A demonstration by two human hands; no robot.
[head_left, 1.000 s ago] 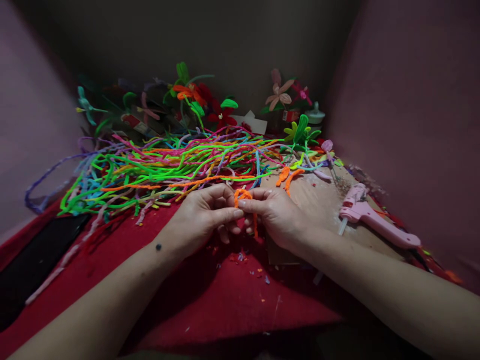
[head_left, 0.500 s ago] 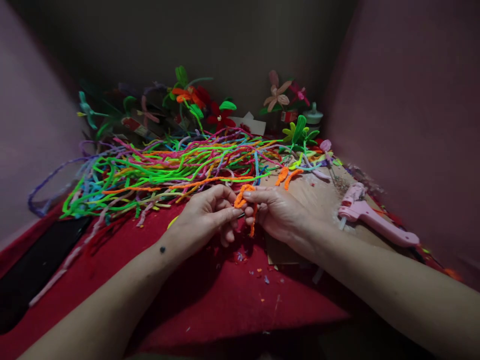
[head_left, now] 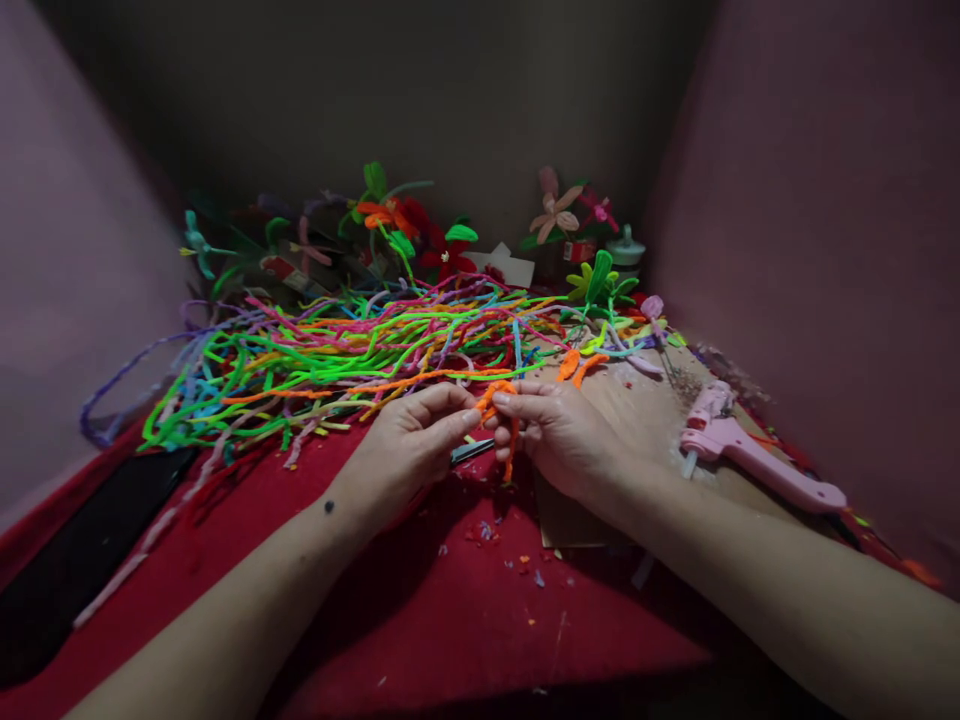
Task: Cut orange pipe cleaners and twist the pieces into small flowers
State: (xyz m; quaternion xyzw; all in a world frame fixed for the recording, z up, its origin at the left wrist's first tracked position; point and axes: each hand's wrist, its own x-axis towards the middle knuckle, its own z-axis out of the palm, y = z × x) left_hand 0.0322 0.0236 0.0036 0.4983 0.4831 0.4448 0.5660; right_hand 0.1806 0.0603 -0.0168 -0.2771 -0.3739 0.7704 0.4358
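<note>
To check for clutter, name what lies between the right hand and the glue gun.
In the head view, glossy cardboard lies between the right hand and the glue gun.

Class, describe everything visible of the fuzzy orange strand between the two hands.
The fuzzy bright-orange strand looks like pipe cleaner. Its upper part bends into a small curl, pinched by the left hand and right hand; a tail hangs down over the red fabric cloth. Part stays hidden in the grip.

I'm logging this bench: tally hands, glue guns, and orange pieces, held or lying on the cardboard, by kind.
Left hand and right hand: 2
Held orange piece: 1
Orange pieces on cardboard: 2
Pink glue gun: 1
Total: 6
</note>
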